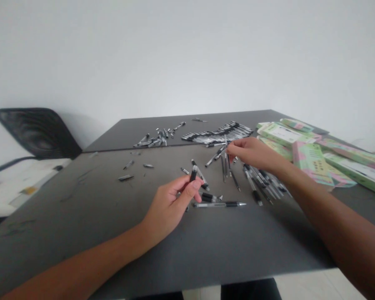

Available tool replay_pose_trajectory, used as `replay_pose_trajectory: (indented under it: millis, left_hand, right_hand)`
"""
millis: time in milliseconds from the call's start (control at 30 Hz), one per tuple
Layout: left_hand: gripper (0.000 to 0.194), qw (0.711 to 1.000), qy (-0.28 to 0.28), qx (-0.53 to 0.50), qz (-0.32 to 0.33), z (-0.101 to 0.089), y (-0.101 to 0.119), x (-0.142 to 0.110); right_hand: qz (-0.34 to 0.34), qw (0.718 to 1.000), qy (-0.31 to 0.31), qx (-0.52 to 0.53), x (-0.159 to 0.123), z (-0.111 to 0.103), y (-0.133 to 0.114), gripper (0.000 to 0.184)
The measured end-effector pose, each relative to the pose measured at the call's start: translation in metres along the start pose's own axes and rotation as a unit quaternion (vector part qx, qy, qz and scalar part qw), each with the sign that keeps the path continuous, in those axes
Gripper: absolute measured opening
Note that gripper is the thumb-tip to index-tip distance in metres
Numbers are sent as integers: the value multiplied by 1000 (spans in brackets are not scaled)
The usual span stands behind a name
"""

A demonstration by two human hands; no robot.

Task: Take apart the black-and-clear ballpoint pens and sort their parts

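Note:
My left hand (171, 204) is closed round a black pen part (193, 173), held upright above the dark table (81, 216). Farther out, my right hand (253, 152) pinches a thin pen refill (218, 152) among loose pen pieces. A whole pen (218, 204) lies just right of my left hand. Beneath my right forearm lies a heap of pens (262, 181). A neat row of assembled pens (218, 133) stretches along the far side.
Small pen parts (153, 141) are scattered at the far middle and left of the table. Green and pink cardboard boxes (312, 156) are stacked at the right. A black mesh chair (34, 131) stands off the table's left side.

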State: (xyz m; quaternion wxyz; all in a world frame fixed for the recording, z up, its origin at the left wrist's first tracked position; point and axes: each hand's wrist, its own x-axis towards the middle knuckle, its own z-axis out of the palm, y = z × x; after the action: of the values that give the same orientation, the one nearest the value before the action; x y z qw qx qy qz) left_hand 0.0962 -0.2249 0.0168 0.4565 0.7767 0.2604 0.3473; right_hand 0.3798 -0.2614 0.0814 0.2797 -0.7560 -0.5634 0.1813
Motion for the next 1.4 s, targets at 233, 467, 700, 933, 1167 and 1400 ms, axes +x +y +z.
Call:
replay_pose_trajectory:
  millis: [233,467,700,933,1167,1400]
  left_hand:
    - [40,1000,-9,5,12,-1,-3,-2]
    - [39,1000,-9,7,18,0,-4,0]
    - [38,1000,-19,-4,21,0,-4,-2]
    - [32,998,-42,8,43,-1,1,-4]
    - [26,992,-64,38,98,-1,3,-4]
    - [19,985,-73,57,149,-2,5,-8]
  right_hand:
    - [7,955,-45,292,6,41,1,21]
    - [45,863,-140,484,-1,38,-7,38]
    - [9,814,-152,561,-10,30,-17,30]
    - [-99,849,-36,518,-21,35,-27,31]
    - [-194,876,123,425,-56,39,-53,49]
    - [-236,883,122,388,-70,49,-55,44]
